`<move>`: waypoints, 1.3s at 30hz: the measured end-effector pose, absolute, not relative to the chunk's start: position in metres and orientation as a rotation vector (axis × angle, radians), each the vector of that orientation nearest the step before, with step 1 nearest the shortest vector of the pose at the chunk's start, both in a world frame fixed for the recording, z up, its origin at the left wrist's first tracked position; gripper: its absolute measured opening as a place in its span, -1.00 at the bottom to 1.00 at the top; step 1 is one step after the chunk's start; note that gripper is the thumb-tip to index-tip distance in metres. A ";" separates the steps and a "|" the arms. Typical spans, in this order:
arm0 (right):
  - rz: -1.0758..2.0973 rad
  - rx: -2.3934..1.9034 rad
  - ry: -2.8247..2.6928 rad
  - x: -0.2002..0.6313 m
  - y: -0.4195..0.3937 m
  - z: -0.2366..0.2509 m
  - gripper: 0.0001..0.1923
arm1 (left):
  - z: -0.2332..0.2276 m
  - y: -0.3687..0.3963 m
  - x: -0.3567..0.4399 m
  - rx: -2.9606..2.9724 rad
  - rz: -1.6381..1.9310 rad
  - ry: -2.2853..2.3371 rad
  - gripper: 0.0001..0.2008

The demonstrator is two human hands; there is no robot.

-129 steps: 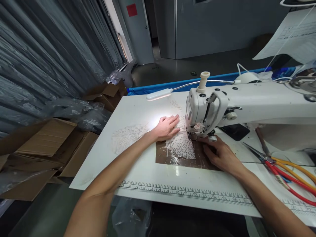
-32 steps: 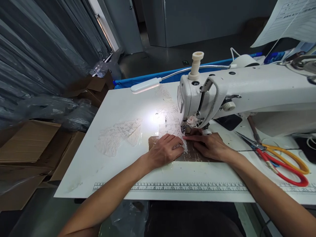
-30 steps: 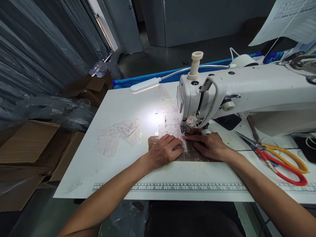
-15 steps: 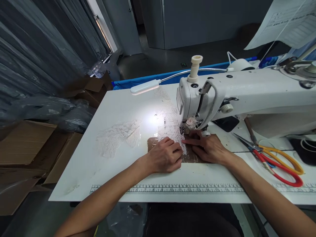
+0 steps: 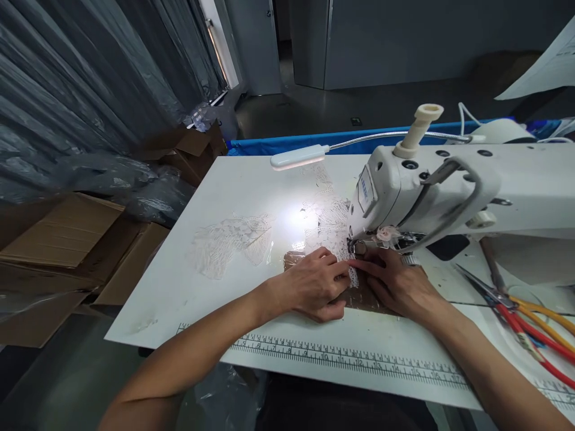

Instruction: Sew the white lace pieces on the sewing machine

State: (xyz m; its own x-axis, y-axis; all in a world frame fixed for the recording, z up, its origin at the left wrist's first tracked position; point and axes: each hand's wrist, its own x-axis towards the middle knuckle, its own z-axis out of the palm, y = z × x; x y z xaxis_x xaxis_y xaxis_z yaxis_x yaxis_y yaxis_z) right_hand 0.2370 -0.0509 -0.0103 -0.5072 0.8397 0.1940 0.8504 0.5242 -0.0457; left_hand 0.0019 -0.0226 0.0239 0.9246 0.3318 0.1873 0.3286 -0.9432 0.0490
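Observation:
White lace (image 5: 330,230) lies partly on a brown sheet (image 5: 366,300) and runs up to the needle area of a white sewing machine (image 5: 381,191). My left hand (image 5: 318,284) is on the lace, its fingers curled and pressed together on the lace's near end. From the other side, my right hand (image 5: 398,278) rests on the brown sheet just below the machine head. Its index finger stretches out to the lace edge, close to my left fingertips, with the thumb apart. The presser foot area is partly hidden by my right hand and a pink fabric flower (image 5: 387,234).
Another lace piece (image 5: 231,242) lies left on the white table (image 5: 171,299). A lit lamp (image 5: 299,157) hangs over it. Scissors with red and orange handles (image 5: 516,311) lie at right. A printed ruler (image 5: 341,359) follows the near edge. Cardboard boxes (image 5: 63,233) stand left.
The view has turned, so the table and machine sit differently in the picture. Both hands stay at the lace, and my left fingers now nearly meet my right index finger.

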 end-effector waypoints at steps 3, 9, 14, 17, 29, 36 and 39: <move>-0.101 -1.502 -2.559 0.233 -0.050 -0.011 -0.55 | 0.022 -0.022 0.002 3.062 0.308 0.563 -0.68; -0.156 -1.502 -2.553 0.228 -0.050 -0.007 -0.54 | 0.016 -0.021 0.002 3.076 0.298 0.613 -0.64; -0.122 -1.449 -2.538 0.227 -0.054 -0.002 -0.53 | 0.012 -0.021 0.004 3.095 0.339 0.663 -0.63; -0.108 -1.498 -2.530 0.226 -0.054 -0.001 -0.56 | 0.011 -0.021 0.005 3.093 0.340 0.704 -0.62; -0.127 -1.404 -2.506 0.226 -0.054 -0.003 -0.57 | 0.009 -0.013 0.006 3.029 0.354 0.753 -0.56; -0.114 -1.392 -2.553 0.222 -0.054 -0.010 -0.53 | 0.012 -0.005 0.003 3.008 0.384 0.727 -0.53; -0.039 -1.380 -2.524 0.224 -0.055 -0.012 -0.53 | 0.013 -0.002 0.003 2.998 0.363 0.724 -0.48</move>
State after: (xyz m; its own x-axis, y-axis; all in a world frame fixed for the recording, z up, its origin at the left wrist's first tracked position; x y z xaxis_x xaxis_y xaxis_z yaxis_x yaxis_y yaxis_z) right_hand 0.2236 -0.0553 -0.0121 -0.5132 0.8235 0.2418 0.8305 0.5475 -0.1022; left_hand 0.0027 -0.0023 0.0134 0.8640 0.4543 0.2172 0.4459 -0.8906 0.0894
